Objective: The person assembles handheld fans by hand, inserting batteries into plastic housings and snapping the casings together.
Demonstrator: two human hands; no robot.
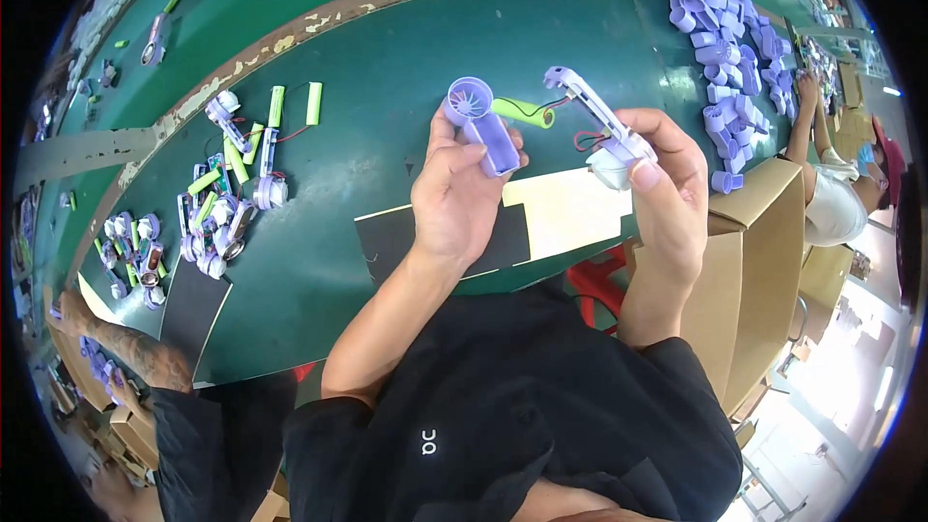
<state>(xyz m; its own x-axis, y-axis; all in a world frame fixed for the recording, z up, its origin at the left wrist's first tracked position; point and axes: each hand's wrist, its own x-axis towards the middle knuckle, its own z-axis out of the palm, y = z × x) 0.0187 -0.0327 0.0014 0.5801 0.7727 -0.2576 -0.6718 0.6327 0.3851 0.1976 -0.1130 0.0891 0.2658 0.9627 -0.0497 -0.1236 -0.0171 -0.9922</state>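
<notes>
My left hand [450, 201] is closed around a light purple plastic housing [497, 147] with a round, vented end and a long hollow handle part, its open side facing up. Between thumb and fingers, my right hand [669, 186] grips a purple handle frame [601, 114] with a white rounded part [611, 170] at its lower end. Red and dark wires run from this frame to a green battery cell [522, 114] just beside the housing. Whether the cell touches the housing or the table, I cannot tell.
A pile of purple housings [720, 58] lies at the right, above an open cardboard box [739, 261]. Several wired assemblies [208, 227] with green cells sit at the left. Black and pale yellow sheets [570, 217] lie before me. Co-workers' arms [145, 358] reach in from both sides.
</notes>
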